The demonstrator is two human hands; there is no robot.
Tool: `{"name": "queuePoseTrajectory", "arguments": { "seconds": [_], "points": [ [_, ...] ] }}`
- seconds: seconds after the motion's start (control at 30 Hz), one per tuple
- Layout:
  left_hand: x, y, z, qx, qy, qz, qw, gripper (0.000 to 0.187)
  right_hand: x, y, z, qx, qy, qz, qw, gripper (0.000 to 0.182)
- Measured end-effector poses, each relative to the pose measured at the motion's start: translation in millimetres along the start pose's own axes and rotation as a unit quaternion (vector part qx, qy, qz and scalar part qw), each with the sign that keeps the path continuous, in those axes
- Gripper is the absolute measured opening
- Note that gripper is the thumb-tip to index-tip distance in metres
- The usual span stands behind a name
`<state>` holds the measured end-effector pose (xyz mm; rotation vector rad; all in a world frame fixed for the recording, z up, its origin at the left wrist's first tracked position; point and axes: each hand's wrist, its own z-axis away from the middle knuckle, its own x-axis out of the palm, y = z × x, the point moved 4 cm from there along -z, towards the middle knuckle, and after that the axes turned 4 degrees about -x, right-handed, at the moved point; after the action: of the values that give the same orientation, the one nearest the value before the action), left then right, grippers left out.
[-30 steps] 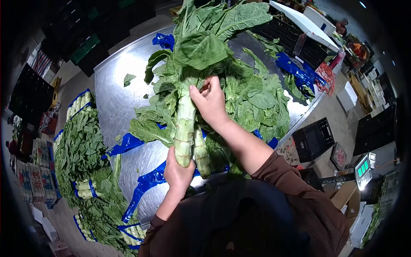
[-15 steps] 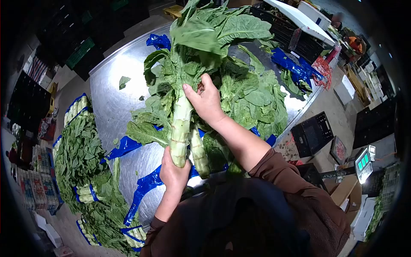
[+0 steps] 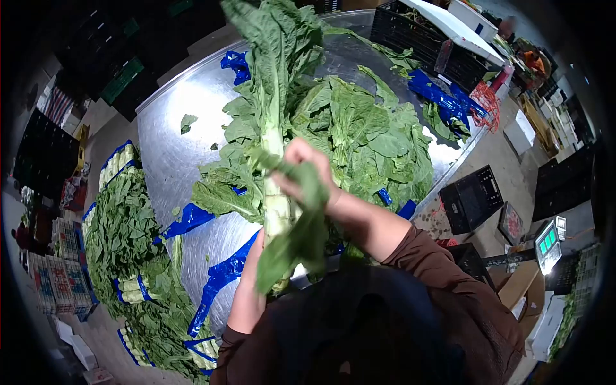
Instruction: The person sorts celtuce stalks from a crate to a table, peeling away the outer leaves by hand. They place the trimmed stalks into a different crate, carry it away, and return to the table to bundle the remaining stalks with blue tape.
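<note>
A celtuce with a pale, ringed stem and a tall leafy top is held over the metal table. My left hand is closed at the stem's lower end, its fingers mostly hidden behind the stem and a hanging leaf. In front of the stem, my right hand is closed on a loose celtuce leaf, both smeared by motion. A pile of celtuce leaves lies beyond my right hand. The leaf covers much of the stem's lower part.
The metal table carries blue tape strips and more blue plastic. Bundled celtuce lies at the left. A black crate stands at the back right, and a lit scale display is at the right.
My right hand has left its grip on the upper stem and come down slightly, now with a leaf pulled downward. The celtuce's leafy top has swung left and stands more upright.
</note>
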<state>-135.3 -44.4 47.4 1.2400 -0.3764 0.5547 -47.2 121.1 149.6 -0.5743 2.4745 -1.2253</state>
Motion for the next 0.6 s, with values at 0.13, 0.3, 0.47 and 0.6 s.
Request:
{"name": "queuePoseTrajectory", "arguments": {
  "seconds": [0.13, 0.3, 0.47, 0.6],
  "points": [
    [-3, 10, 22, -0.058, -0.023, 0.006, 0.998, 0.061, -23, 61, 0, 0.339, 0.131, -0.438, 0.822, 0.029],
    [-13, 17, 38, -0.062, -0.091, 0.072, 0.991, 0.062, -12, 62, 26, 0.179, -0.07, 0.074, 0.979, 0.046],
    [-1, 29, 53, -0.042, -0.112, 0.095, 0.988, 0.096, 2, 55, 31, 0.196, -0.129, 0.048, 0.971, 0.041],
    [5, 38, 58, -0.021, -0.146, 0.095, 0.984, 0.097, 10, 31, 23, 0.16, -0.095, -0.025, 0.982, 0.047]
  ]
}}
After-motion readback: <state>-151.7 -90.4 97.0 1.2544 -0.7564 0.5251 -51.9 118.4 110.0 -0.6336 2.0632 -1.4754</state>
